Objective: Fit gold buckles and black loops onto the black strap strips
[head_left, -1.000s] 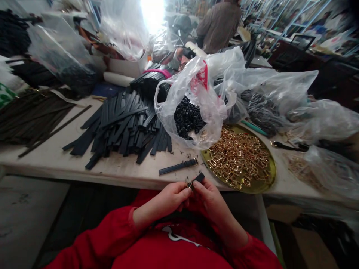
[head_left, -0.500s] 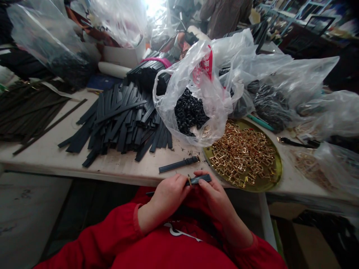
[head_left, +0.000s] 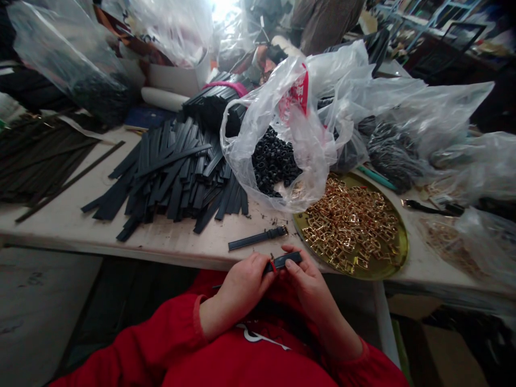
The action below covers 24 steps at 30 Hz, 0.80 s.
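at the tabletop's near edge: both hands meet just off the rim of the tabletop [head_left: 173,244], above a lap in red sleeves
left hand [head_left: 242,285]: closed, fingertips pinching the left end of the short black strap [head_left: 287,260]
right hand [head_left: 308,285]: closed on the same strap, thumb on top, fingers under, nearer its right end
short black strap: held roughly level in the air between the two hands, just in front of the tabletop edge; there is a small piece at the pinch point, too small to tell what it is
loose strap [head_left: 257,238]: flat on the tabletop just beyond the hands, not touching them, thicker end pointing right
gold tray [head_left: 389,266]: round, right of the hands, heaped with gold buckles [head_left: 346,223]; near the right hand, apart from it
plastic bag [head_left: 310,145]: clear, mouth open toward the person, black loops [head_left: 274,161] inside; its lower edge lies over the tray's far rim
strap pile [head_left: 177,172]: flat black strips fanned out left of the bag
thin strips [head_left: 40,161]: darker, far left of the tabletop
other bags [head_left: 403,134]: clear, to the right and behind, dark contents
other person [head_left: 322,21]: at the back, torso only, blurred
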Each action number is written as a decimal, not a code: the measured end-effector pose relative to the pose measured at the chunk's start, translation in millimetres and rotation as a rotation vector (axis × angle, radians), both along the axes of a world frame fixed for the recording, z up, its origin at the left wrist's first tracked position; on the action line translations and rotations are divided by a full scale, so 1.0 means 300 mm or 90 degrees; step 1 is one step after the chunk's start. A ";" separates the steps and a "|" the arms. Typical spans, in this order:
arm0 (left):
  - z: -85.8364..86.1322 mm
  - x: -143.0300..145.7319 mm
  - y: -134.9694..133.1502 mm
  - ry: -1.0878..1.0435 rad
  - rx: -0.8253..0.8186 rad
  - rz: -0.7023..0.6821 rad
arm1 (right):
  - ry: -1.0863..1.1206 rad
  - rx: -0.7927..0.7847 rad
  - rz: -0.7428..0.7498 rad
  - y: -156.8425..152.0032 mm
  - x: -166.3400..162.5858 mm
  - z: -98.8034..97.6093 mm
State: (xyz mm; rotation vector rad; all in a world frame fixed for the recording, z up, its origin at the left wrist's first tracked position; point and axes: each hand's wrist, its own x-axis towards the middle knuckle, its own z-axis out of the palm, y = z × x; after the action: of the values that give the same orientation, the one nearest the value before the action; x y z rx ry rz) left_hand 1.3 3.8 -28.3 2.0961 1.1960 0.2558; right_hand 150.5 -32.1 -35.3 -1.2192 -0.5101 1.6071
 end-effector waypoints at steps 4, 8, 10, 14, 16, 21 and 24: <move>-0.001 0.003 -0.002 -0.007 -0.014 0.008 | 0.005 -0.007 -0.012 -0.003 -0.002 -0.005; 0.009 0.000 0.000 -0.040 -0.052 0.006 | -0.027 -0.006 0.006 -0.001 -0.006 -0.001; 0.015 -0.005 0.002 -0.100 -0.123 0.008 | -0.058 -0.009 0.028 0.002 -0.006 0.004; 0.017 -0.011 0.001 -0.232 -0.358 0.030 | -0.083 -0.009 0.057 0.003 -0.004 0.009; 0.015 -0.009 -0.002 -0.270 -0.442 0.047 | -0.082 -0.005 0.063 -0.001 -0.005 0.007; 0.017 0.001 -0.013 -0.312 -0.475 0.083 | -0.051 0.001 0.069 -0.015 -0.011 0.003; 0.023 0.003 -0.020 -0.323 -0.489 0.093 | 0.021 -0.020 0.074 -0.025 -0.013 0.008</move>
State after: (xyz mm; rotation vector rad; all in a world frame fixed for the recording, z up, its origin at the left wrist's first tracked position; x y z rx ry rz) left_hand 2.1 -2.2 -21.4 1.1882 0.9299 0.3090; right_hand 146.7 -39.6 -33.1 -1.2023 -0.5453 1.7363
